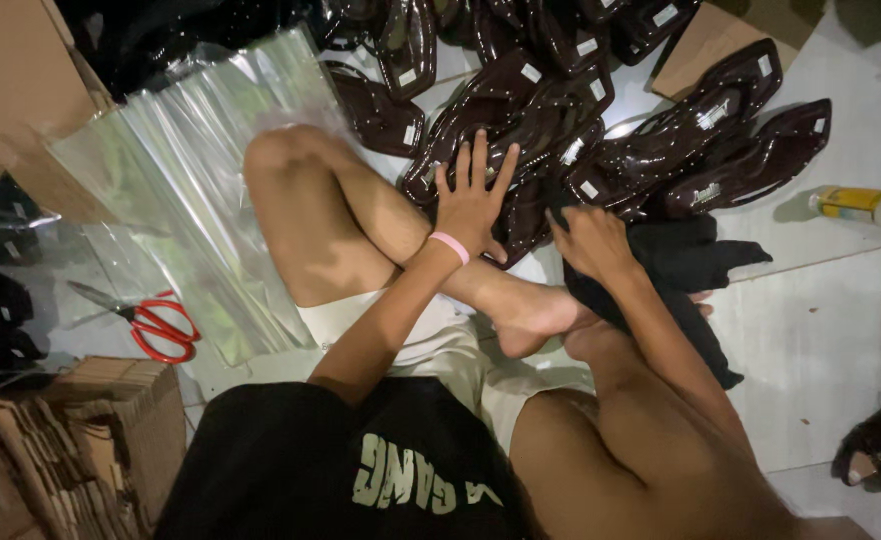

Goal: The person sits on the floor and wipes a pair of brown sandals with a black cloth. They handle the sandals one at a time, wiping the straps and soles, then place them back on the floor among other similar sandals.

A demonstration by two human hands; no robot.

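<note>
Person seen from above: black short-sleeved shirt (301, 470) bearing pale block lettering across the front; pale cream shorts (431, 335); a thin pink band (450, 246) around the wrist of the left hand (473, 200). Right hand (591, 240), both forearms, legs and feet are bare, without gloves, socks or shoes

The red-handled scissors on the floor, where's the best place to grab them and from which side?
Probably by the red loop handles of the scissors, coming from the side nearest the left hand. The blades point away toward the clear plastic sheets, so the handles are the safe end.
</note>
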